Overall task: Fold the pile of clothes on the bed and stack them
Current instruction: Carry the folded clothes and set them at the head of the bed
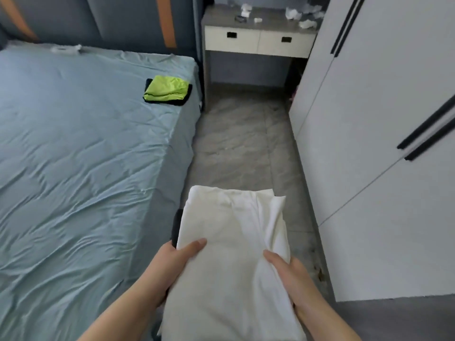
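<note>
Here both hands grip folded white cloth.

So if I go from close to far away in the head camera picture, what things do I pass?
Left hand and right hand → folded white cloth they hold → green and black folded clothes on the bed → bedside desk.

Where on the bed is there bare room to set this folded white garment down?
Nearly all of the bed is bare sheet, from the near edge beside the left hand up to the headboard. Only the far right corner is taken, by the green and black stack.
</note>
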`<action>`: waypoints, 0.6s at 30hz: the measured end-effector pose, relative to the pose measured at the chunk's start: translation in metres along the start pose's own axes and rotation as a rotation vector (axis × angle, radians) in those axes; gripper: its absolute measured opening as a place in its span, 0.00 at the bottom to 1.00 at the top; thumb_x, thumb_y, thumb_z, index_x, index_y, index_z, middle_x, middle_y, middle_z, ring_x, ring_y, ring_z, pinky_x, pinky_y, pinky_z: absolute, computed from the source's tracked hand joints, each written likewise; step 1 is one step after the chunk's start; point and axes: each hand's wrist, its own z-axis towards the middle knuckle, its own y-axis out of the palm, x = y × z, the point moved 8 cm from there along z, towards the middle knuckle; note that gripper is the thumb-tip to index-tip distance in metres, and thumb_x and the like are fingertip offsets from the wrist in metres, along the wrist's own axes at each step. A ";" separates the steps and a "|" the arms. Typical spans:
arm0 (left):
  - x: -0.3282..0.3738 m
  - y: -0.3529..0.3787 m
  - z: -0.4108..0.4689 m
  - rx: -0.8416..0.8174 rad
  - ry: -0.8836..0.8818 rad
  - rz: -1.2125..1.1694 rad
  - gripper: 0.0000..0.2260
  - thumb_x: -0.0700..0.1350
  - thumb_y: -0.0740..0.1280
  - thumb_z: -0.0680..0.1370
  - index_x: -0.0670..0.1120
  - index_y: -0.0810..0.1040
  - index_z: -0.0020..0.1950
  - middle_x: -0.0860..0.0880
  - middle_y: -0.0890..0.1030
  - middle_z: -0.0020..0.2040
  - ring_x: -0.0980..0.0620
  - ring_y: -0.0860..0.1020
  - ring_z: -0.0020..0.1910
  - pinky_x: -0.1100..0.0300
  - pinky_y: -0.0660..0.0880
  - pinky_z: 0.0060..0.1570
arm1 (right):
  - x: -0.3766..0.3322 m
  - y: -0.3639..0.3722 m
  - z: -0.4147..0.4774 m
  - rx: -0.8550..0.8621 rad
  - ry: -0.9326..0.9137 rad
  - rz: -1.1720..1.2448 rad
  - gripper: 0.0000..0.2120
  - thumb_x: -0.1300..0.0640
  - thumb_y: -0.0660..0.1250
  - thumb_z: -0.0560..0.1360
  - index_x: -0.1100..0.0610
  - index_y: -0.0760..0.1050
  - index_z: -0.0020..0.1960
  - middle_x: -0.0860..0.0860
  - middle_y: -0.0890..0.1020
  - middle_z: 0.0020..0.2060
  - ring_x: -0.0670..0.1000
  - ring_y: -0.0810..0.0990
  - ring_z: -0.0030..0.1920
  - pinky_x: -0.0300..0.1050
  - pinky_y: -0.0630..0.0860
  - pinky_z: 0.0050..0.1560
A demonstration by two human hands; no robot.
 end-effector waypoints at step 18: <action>0.190 -0.060 0.210 0.034 0.049 -0.129 0.12 0.51 0.74 0.72 0.43 0.83 0.49 0.46 0.86 0.40 0.47 0.85 0.37 0.63 0.78 0.27 | -0.209 0.105 0.204 -0.044 -0.034 -0.032 0.14 0.50 0.72 0.72 0.56 0.77 0.53 0.51 0.87 0.42 0.51 0.86 0.42 0.44 0.80 0.41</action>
